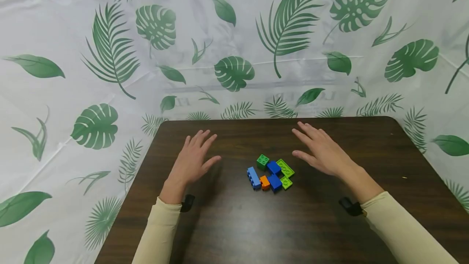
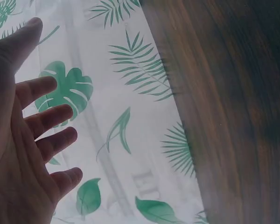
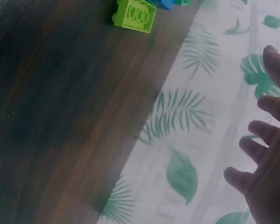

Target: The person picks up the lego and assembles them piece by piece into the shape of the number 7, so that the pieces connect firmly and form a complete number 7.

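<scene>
Several toy building bricks lie in a loose cluster on the table between both hands. In the head view I make out a green brick (image 1: pixel 262 161), a light blue brick (image 1: pixel 253 178), an orange brick (image 1: pixel 265 182), two dark blue bricks (image 1: pixel 274 183) and two lime bricks (image 1: pixel 285 168). My left hand (image 1: pixel 192 160) hovers left of the cluster, fingers spread, holding nothing. To the right, my right hand (image 1: pixel 324 150) is likewise spread above the table and apart from the bricks. The right wrist view catches a lime brick (image 3: pixel 135 16) with its hollow underside showing.
The dark wooden table (image 1: pixel 227 231) has rounded far corners. Behind it and along its sides hangs a white sheet (image 1: pixel 198 7) printed with green leaves. Each wrist wears a small black device (image 1: pixel 187 203), below a pale yellow sleeve (image 1: pixel 157 231).
</scene>
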A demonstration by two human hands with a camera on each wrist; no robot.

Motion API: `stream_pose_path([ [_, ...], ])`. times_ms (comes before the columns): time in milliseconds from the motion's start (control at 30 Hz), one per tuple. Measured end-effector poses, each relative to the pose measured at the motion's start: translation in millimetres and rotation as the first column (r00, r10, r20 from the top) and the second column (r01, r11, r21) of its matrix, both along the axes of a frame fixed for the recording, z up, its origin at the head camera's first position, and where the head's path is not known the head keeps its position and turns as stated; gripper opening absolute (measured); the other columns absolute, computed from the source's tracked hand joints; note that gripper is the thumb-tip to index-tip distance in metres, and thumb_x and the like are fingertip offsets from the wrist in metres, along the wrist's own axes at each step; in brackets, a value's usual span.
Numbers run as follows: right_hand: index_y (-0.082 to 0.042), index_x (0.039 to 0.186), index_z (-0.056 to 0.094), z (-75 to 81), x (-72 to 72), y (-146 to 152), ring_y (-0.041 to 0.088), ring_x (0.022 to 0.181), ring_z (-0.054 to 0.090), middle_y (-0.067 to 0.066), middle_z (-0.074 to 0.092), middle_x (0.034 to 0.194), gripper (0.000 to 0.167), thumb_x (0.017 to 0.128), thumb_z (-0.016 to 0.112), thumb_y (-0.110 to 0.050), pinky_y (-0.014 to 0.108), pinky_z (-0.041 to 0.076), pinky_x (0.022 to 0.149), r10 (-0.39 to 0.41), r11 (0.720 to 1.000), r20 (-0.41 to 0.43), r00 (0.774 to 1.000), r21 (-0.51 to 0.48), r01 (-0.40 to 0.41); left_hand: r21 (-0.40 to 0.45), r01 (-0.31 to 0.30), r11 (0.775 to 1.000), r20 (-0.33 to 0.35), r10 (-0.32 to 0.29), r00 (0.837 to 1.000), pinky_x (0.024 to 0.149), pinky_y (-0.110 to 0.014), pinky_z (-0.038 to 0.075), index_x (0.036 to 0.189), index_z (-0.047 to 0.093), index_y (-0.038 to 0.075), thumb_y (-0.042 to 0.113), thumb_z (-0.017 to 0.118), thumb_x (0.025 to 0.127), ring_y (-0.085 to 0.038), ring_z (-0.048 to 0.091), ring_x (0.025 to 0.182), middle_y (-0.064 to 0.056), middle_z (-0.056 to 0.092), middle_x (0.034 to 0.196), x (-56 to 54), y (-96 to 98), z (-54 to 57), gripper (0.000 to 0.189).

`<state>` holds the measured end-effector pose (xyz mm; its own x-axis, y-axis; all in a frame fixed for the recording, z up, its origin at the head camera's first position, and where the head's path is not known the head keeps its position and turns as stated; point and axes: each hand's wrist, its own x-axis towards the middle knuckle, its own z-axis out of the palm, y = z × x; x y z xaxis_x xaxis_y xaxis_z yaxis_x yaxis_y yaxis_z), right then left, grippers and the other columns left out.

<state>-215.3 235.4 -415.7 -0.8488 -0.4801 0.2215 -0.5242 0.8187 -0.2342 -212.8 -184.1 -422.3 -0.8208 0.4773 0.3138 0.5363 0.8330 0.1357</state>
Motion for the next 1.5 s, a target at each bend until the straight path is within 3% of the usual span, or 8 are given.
stream_pose_path([
  [200,-0.009,0.151,0.038,-2.0,2.2,-5,0.038,0.142,0.027,0.018,0.028,0.157,0.071,0.095,0.060,-0.048,0.061,0.024,0.110,0.032,0.999,-0.015,0.999,0.017,-0.031,0.156,0.085,0.984,0.111,-0.103,0.988,0.113,-0.055,0.025,0.150,0.040,0.013,0.048,0.060,0.095,-0.032,0.034,0.140,-0.012,0.038,0.152,-1.0,8.1,-11.6,0.068],
  [367,-0.011,0.151,0.039,-9.6,7.0,-15,0.040,0.136,0.037,0.017,0.033,0.154,0.069,0.096,0.062,-0.043,0.062,0.033,0.104,0.050,0.998,0.027,0.998,0.027,-0.051,0.307,0.110,0.945,0.259,-0.194,0.946,0.109,-0.050,0.035,0.150,0.041,0.019,0.048,0.062,0.094,-0.022,0.038,0.137,-0.002,0.040,0.150,0.5,25.3,-23.9,0.066],
  [500,-0.013,0.150,0.041,-22.2,13.3,-27,0.034,0.120,0.053,0.014,0.046,0.143,0.067,0.094,0.066,-0.039,0.056,0.045,0.096,0.047,0.999,0.068,0.997,0.007,-0.047,0.424,0.101,0.900,0.325,-0.255,0.910,0.107,-0.047,0.039,0.145,0.048,0.020,0.038,0.069,0.093,-0.019,0.045,0.132,0.002,0.047,0.143,-8.1,43.7,-38.5,0.059],
  [633,-0.013,0.142,0.052,-39.4,19.9,-40,0.017,0.088,0.059,0.007,0.057,0.117,0.059,0.092,0.069,-0.038,0.038,0.054,0.076,0.059,0.998,0.142,0.988,-0.014,-0.057,0.445,0.092,0.891,0.369,-0.275,0.888,0.104,-0.048,0.041,0.142,0.051,0.017,0.030,0.069,0.093,-0.027,0.050,0.127,-0.004,0.052,0.139,-18.0,69.3,-53.8,0.054],
  [800,-0.013,0.133,0.060,-56.2,27.3,-52,0.006,0.066,0.048,0.001,0.055,0.101,0.048,0.093,0.068,-0.038,0.024,0.045,0.059,0.093,0.995,0.213,0.973,-0.038,-0.087,0.423,0.087,0.902,0.425,-0.283,0.860,0.102,-0.047,0.042,0.146,0.046,0.013,0.029,0.067,0.095,-0.029,0.050,0.126,-0.008,0.049,0.141,-25.7,109.8,-65.8,0.057],
  [1067,-0.015,0.122,0.066,-69.4,33.7,-62,0.006,0.067,0.047,-0.002,0.053,0.098,0.038,0.092,0.069,-0.038,0.022,0.043,0.058,0.110,0.994,0.174,0.979,-0.043,-0.104,0.335,0.048,0.941,0.439,-0.202,0.875,0.099,-0.042,0.046,0.149,0.042,0.018,0.024,0.072,0.091,-0.021,0.054,0.121,-0.003,0.046,0.144,-33.6,144.9,-78.8,0.065],
  [1300,-0.017,0.123,0.066,-77.8,35.5,-63,0.006,0.066,0.047,-0.003,0.051,0.099,0.040,0.091,0.069,-0.040,0.021,0.042,0.056,0.083,0.997,0.165,0.983,-0.024,-0.080,0.268,0.043,0.963,0.439,-0.162,0.884,0.101,-0.052,0.042,0.145,0.048,0.019,0.019,0.068,0.094,-0.023,0.054,0.121,-0.004,0.054,0.137,-32.8,149.4,-82.8,0.055],
  [1500,-0.021,0.127,0.066,-81.0,34.8,-66,0.009,0.073,0.053,-0.001,0.055,0.103,0.045,0.091,0.066,-0.048,0.031,0.052,0.065,0.071,0.997,0.169,0.983,0.019,-0.075,0.271,0.020,0.962,0.391,-0.129,0.911,0.097,-0.046,0.045,0.136,0.058,0.019,0.024,0.072,0.091,-0.019,0.058,0.110,-0.001,0.060,0.126,-29.3,145.1,-88.2,0.047],
])
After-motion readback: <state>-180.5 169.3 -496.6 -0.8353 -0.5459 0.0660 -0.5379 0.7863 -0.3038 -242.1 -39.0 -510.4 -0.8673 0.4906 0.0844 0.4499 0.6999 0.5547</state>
